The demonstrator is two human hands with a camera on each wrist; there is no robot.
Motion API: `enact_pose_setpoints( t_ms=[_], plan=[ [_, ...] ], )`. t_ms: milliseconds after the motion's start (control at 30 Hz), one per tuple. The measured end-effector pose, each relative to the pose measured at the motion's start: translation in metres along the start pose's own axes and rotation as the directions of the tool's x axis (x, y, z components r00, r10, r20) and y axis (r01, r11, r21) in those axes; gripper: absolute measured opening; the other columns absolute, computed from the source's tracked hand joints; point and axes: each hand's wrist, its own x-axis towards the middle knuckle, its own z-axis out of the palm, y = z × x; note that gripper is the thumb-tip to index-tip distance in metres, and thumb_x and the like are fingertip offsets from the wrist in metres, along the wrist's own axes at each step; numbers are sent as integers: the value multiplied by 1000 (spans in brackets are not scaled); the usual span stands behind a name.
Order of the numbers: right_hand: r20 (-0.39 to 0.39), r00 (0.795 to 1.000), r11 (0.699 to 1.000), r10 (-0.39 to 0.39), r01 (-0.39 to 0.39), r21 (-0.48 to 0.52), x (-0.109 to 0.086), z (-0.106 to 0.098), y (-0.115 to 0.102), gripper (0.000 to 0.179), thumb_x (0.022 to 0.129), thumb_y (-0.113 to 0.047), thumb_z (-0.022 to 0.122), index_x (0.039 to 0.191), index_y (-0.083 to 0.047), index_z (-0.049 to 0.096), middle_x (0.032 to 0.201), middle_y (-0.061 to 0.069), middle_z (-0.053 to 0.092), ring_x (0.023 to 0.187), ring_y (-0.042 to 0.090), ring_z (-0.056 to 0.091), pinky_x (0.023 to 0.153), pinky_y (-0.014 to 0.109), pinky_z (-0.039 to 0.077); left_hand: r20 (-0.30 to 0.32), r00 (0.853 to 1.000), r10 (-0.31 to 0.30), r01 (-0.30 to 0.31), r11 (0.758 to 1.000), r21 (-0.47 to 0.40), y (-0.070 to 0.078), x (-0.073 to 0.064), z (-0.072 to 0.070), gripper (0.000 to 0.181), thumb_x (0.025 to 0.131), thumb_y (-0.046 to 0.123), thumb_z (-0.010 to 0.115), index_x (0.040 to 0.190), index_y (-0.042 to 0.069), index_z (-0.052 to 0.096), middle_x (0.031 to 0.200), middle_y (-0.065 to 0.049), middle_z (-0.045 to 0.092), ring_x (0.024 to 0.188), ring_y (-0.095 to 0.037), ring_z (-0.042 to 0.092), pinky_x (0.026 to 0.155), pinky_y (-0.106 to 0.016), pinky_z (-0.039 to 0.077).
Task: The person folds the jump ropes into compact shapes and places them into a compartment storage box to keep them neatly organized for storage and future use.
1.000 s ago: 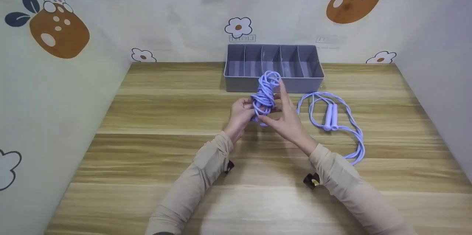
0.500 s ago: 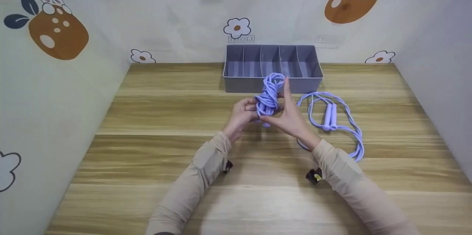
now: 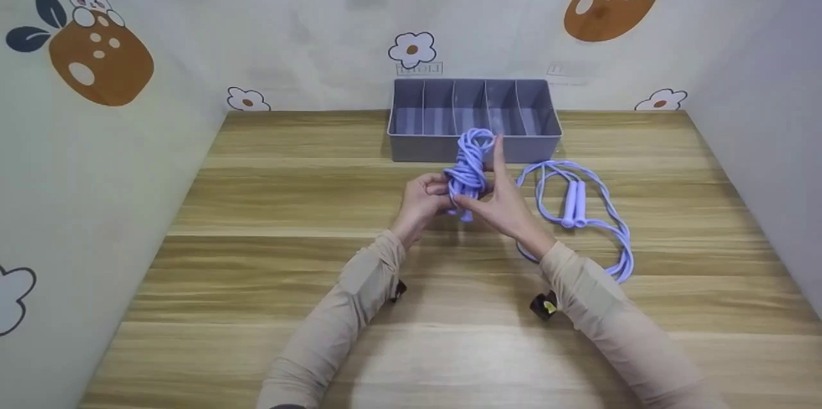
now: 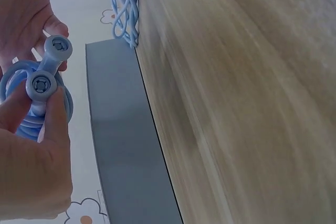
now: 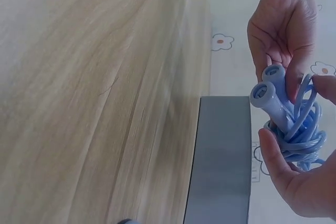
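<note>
A light blue jump rope (image 3: 471,162), wound into a tight bundle, is held up in front of the grey box. My left hand (image 3: 422,202) grips its lower left side; in the left wrist view thumb and finger pinch one of the two handles (image 4: 41,85). My right hand (image 3: 504,207) holds the bundle from the right, thumb low near the handles and index finger stretched up along the coil's loop. In the right wrist view both handle ends (image 5: 263,94) stick out of the wound cord, between my left hand (image 5: 283,30) and my right hand (image 5: 310,184).
A grey box (image 3: 475,148) with several compartments stands at the table's back, against the patterned wall. To the right, a second blue jump rope (image 3: 626,245) lies loosely looped on the wooden table (image 3: 289,300), its two handles (image 3: 575,203) side by side. Walls rise left and right.
The bundle and both hands have shifted slightly right and down. The handle ends show a little more below the coil, and the right thumb has moved up a bit. The second rope lies still.
</note>
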Motion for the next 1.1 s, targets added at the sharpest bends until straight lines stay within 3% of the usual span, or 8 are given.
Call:
enact_pose_setpoints(
  t_ms=[200, 433, 667, 867, 1100],
  plan=[
    [-42, 999, 998, 24, -21, 65, 0, 4, -2, 104, 73, -16, 75, 144, 0, -1, 131, 24, 42, 91, 33, 57, 86, 44, 45, 0, 1000, -14, 14, 999, -51, 2, 4, 2, 43, 68, -22, 53, 111, -12, 53, 104, -24, 63, 80, -18, 63, 65, -27, 55],
    [-111, 994, 999, -18, 23, 41, 0, 9, -3, 81, 74, -11, 73, 138, 7, 27, 131, 26, 39, 93, 36, 52, 90, 48, 39, -22, 1000, -11, 10, 997, -71, 5, 8, 4, 44, 69, -20, 54, 113, -13, 54, 108, -27, 60, 88, -24, 63, 71, -29, 55],
    [-122, 993, 1000, 6, -3, 31, 4, 6, -7, 80, 74, -12, 73, 138, 5, 28, 132, 23, 40, 96, 35, 52, 83, 44, 44, -6, 1000, 21, -21, 999, -38, 9, 13, 4, 46, 69, -18, 54, 115, -13, 53, 110, -28, 59, 92, -25, 62, 73, -28, 54],
    [-111, 994, 999, 2, 2, 32, 10, 3, -5, 80, 74, -11, 73, 137, 7, 28, 133, 25, 39, 95, 35, 54, 70, 36, 53, 12, 999, 41, -40, 999, -34, 12, 19, 5, 45, 70, -18, 53, 115, -13, 53, 111, -29, 58, 88, -23, 62, 70, -28, 54],
    [-130, 991, 1000, 11, -8, 20, 18, -2, -4, 78, 73, -9, 74, 136, 8, 30, 129, 26, 42, 94, 34, 55, 74, 39, 52, 20, 998, 55, -55, 998, 13, 17, 29, 8, 44, 69, -18, 54, 113, -15, 54, 109, -30, 58, 95, -28, 61, 75, -29, 54]
  ],
)
